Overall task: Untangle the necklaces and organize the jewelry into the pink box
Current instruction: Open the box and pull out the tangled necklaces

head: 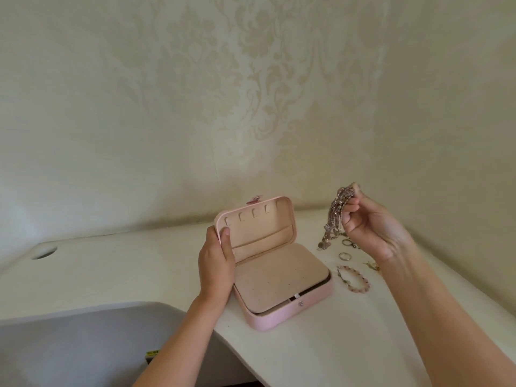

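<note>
The pink box [293,311] stands open on the white table, its beige-lined lid [262,227] upright with several small hooks along the top. My left hand [216,263] grips the lid's left edge. To the right of the box, my right hand [371,227] holds a tangled bunch of necklaces [336,216] lifted above the table, the chains hanging down. On the table under that hand lie a ring [345,256], a second ring [347,242] and a pink beaded bracelet [354,279]. A small gold piece [372,265] is partly hidden by my wrist.
The white table [125,275] curves inward at its front edge, with a round cable hole [44,252] at the far left. Patterned wallpaper rises right behind the table. A grey surface [83,344] lies below the table's front cutout.
</note>
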### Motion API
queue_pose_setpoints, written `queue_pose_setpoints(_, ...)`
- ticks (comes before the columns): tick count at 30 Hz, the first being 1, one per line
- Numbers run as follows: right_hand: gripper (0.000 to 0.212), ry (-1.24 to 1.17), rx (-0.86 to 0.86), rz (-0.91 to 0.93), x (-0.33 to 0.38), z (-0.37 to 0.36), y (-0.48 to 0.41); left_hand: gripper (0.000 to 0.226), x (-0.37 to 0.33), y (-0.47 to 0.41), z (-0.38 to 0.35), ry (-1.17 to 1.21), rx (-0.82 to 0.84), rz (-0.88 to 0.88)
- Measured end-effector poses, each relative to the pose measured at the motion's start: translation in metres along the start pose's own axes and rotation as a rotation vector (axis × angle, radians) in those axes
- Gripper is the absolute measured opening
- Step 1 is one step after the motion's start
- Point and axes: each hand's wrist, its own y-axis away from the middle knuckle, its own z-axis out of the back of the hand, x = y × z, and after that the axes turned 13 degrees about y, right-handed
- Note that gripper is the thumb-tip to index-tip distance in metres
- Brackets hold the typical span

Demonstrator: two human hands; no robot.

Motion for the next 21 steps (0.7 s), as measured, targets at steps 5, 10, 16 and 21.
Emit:
queue_pose_setpoints(5, 0.057, 0.026, 0.013, -0.077, -0.018, 0.009, -0.002, 0.050, 0.011, -0.015, 0.012, -0.132, 0.082, -0.113)
queue_pose_setpoints(10, 0.024, 0.191, -0.014, -0.151, -0.042, 0.011, -0.004, 0.037, 0.015, -0.048, 0.028, -0.227, 0.094, -0.100)
queue_pose_setpoints(16, 0.013, 0.377, -0.017, -0.131, -0.056, 0.017, -0.008, 0.017, -0.001, -0.073, 0.043, -0.250, 0.222, -0.205)
queue_pose_setpoints(21, 0.013, 0.418, -0.031, -0.108, -0.057, 0.022, -0.010, 0.030, -0.017, -0.065, 0.043, -0.333, 0.563, -0.158)
